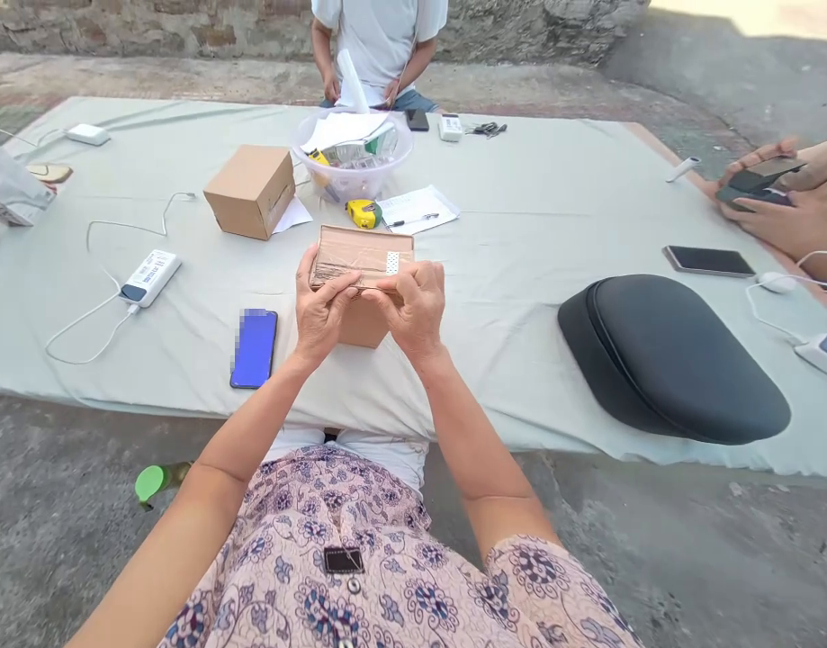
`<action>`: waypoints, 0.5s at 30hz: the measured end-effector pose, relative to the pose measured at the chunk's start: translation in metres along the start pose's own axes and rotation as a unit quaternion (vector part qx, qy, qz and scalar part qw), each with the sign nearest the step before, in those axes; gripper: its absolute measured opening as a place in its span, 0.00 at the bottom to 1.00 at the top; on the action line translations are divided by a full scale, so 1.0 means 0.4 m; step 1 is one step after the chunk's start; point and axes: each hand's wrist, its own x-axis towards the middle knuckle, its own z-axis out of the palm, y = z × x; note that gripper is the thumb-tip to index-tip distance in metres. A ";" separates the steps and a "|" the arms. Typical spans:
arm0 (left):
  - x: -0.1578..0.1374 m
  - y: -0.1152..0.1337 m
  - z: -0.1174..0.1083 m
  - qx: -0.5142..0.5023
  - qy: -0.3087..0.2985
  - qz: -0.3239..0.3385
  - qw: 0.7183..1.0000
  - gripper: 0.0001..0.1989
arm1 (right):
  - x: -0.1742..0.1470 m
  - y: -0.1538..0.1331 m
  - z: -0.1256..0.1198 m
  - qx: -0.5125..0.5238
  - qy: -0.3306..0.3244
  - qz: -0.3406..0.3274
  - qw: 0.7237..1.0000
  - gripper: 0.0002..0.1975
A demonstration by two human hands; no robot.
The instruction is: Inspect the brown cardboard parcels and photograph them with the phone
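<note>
The fingers of my left hand grasp the left side of a rectangular brown cardboard box with wrinkled clear film over its top; those of my right hand pinch at the near edge of that top, though I cannot tell whether film or cardboard lies between the fingertips. The box is directly before me, at the near middle of the cloth-covered table. To its left lies a black-edged phone with a blue screen; just beyond it, a yellow-and-black tape measure. Farther left stands a closed, plain brown carton, beside a round translucent plastic basin. Near right: a rounded, glossy black padded object. Far side: a person in a white shirt.
</note>
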 end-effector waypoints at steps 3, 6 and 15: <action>0.000 0.001 0.004 0.002 0.005 0.008 1.000 0.17 | -0.006 0.022 -0.025 0.038 -0.011 -0.004 0.999 0.15; -0.001 0.000 0.011 0.006 0.009 0.012 1.000 0.16 | -0.028 0.054 -0.035 0.096 -0.002 0.026 0.995 0.17; -0.002 0.005 0.013 0.023 0.036 0.022 0.999 0.13 | -0.114 0.101 0.050 0.289 0.011 0.126 0.949 0.30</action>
